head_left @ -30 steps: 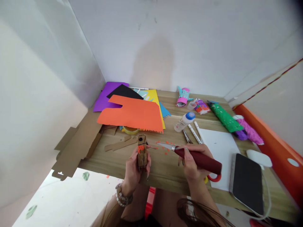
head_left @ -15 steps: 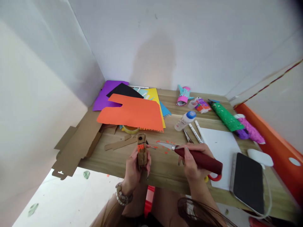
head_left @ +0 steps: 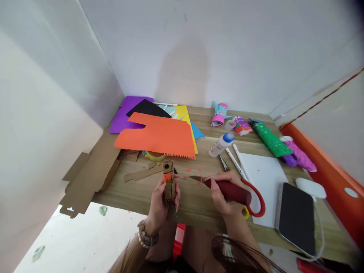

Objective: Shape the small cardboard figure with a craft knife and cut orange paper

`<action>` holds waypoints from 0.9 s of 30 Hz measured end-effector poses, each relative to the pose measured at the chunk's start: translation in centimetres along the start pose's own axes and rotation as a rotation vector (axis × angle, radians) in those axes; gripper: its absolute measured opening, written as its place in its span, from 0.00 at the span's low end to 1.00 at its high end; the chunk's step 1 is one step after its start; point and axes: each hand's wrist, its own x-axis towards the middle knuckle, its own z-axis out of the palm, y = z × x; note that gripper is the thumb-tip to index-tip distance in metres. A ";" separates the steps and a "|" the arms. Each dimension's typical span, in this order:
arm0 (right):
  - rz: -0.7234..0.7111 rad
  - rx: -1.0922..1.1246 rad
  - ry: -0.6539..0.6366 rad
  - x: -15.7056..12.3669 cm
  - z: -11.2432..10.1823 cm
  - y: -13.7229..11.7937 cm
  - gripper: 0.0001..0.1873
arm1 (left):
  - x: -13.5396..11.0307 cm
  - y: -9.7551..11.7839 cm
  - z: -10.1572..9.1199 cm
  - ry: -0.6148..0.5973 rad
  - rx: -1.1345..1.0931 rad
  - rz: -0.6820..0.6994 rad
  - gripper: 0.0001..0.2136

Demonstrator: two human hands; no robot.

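- Left hand (head_left: 159, 201): fingers curled around the small cardboard piece (head_left: 169, 185), thumb pressed on its near side; piece stands upright, orange patch and round hole showing, held just above the wooden tabletop (head_left: 193, 206).
- Right hand (head_left: 224, 197): thumb and fingers pinch the dark red handle of the craft knife (head_left: 230, 191); blade points left at the cardboard piece, tip very near it; contact cannot be told.
- Wrist, left: beaded bracelet (head_left: 146, 237).
- Tabletop: orange paper bits (head_left: 193, 174) scattered; red-handled scissors (head_left: 256, 201) behind right hand; white sheet (head_left: 263, 178) and black phone (head_left: 295, 219) to the right.
- Middle: cardboard strips (head_left: 142, 173), tape roll (head_left: 155, 156), glue bottle (head_left: 222, 145), white markers (head_left: 234, 162).
- Far: orange sheet (head_left: 156, 136) over purple sheet (head_left: 122, 121) and yellow sheet (head_left: 184, 117); green paper tube (head_left: 270, 140).
- Room: white walls (head_left: 199, 49), orange panel (head_left: 321, 159) at right, white floor (head_left: 85, 235) below left.
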 end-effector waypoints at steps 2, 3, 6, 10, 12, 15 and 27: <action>-0.047 -0.067 -0.002 0.1 0.1 -0.2 0.04 | 0.0 0.0 0.0 0.010 0.010 -0.003 0.19; -0.075 -0.098 0.001 0.2 0.2 -0.2 0.04 | 0.0 0.0 0.1 0.014 0.017 -0.004 0.19; -0.149 -0.137 0.010 0.3 0.5 -0.2 0.04 | 0.0 0.0 0.1 0.018 0.029 -0.005 0.18; -0.170 -0.144 -0.011 0.4 0.6 -0.4 0.04 | 0.1 0.1 0.1 0.014 0.025 -0.010 0.18; -0.172 -0.152 -0.005 0.4 0.7 -0.5 0.04 | 0.1 0.1 0.0 0.010 0.019 -0.015 0.19; -0.172 -0.145 -0.014 0.4 0.8 -0.4 0.03 | 0.1 0.0 -0.1 0.007 0.014 -0.012 0.20; -0.145 -0.071 -0.050 0.6 0.9 -0.3 0.05 | 0.1 -0.3 -0.1 -0.013 0.028 0.027 0.20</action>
